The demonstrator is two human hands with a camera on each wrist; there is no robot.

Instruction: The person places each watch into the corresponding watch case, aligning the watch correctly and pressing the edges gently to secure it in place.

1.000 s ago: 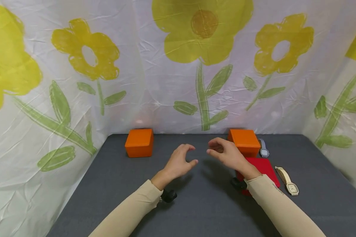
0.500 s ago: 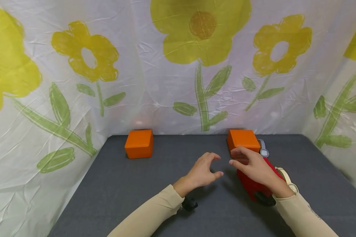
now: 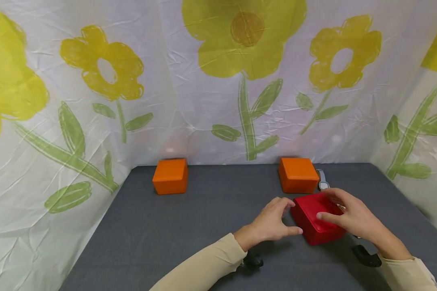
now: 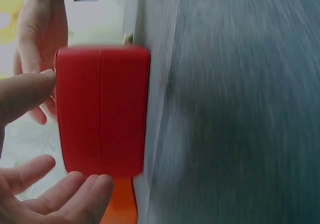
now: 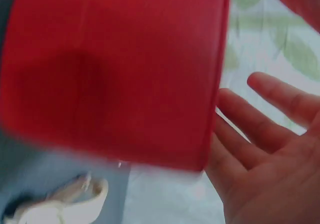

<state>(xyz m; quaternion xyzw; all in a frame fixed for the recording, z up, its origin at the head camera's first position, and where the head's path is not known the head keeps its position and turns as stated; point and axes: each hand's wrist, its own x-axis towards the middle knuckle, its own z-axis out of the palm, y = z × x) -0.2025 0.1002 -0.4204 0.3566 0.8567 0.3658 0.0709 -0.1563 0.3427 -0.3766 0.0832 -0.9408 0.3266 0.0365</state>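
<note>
Here both hands (image 3: 273, 222) (image 3: 353, 216) flank the red box (image 3: 315, 218) — fingers spread, seemingly just touching.

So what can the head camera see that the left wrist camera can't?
Only the head view shows the two orange boxes whole, a grey watch behind the right one, the flowered backdrop, and the beige sleeves. Only the left wrist view shows the red box's seam line close up. Both show the red box on the grey table, with the left hand and right hand at its sides.
</note>
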